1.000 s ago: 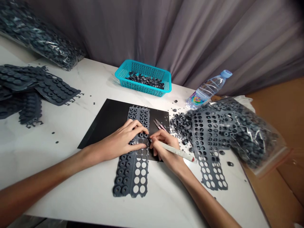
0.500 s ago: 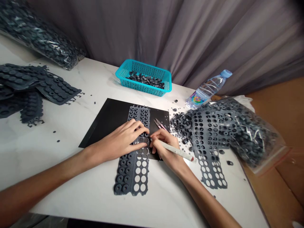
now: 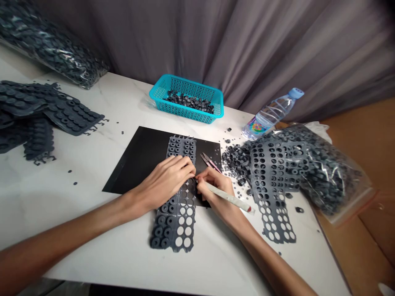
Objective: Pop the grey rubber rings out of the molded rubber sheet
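A dark grey rubber sheet (image 3: pixel 174 220) of moulded round parts lies lengthwise before me, partly over a black mat (image 3: pixel 132 164). Its lower right columns are empty round holes; ring-shaped parts fill the left side and the far end. My left hand (image 3: pixel 168 181) lies across the sheet, fingers bent and closed at its right edge. Beside those fingertips, my right hand (image 3: pixel 217 189) grips a pale pen-like tool (image 3: pixel 233 199) with a red mark near its rear end. The tool's tip is hidden by the fingers. Small pink-handled scissors (image 3: pixel 210 162) lie just beyond the right hand.
A turquoise basket (image 3: pixel 187 116) holding small dark parts stands at the back. Right are a water bottle (image 3: pixel 271 112), loose parts (image 3: pixel 236 158), a punched-out sheet (image 3: pixel 273 197) and a filled plastic bag (image 3: pixel 330 181). More rubber sheets (image 3: pixel 70 115) and a large bag (image 3: pixel 52 49) lie left.
My left thumb and fingers have drawn together at the sheet's right edge; the thumb was stretched out before. The right hand with the tool has hardly moved.
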